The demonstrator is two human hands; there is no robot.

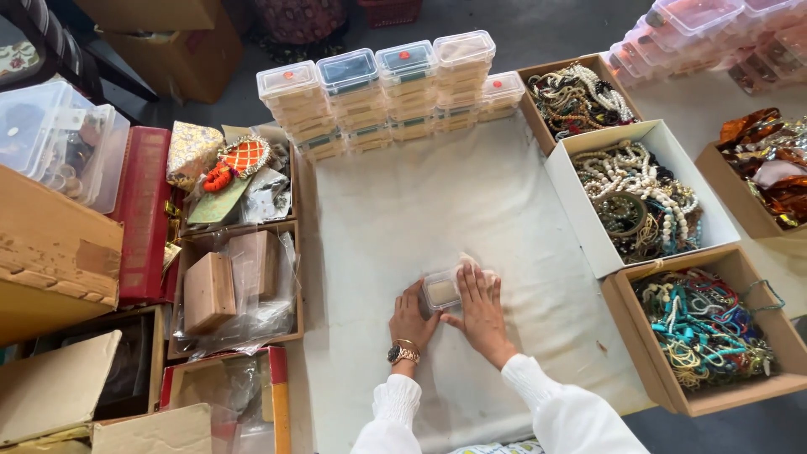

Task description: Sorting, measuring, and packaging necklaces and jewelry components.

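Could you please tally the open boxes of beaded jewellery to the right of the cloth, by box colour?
Brown cardboard boxes: 2
White box: 1
Total: 3

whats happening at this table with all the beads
A person presses both hands on a small clear plastic box lying on a white cloth. The left hand holds its near side; the right hand lies flat over it. Stacks of similar boxes stand at the cloth's far edge, and open cartons of bead necklaces sit to the right.
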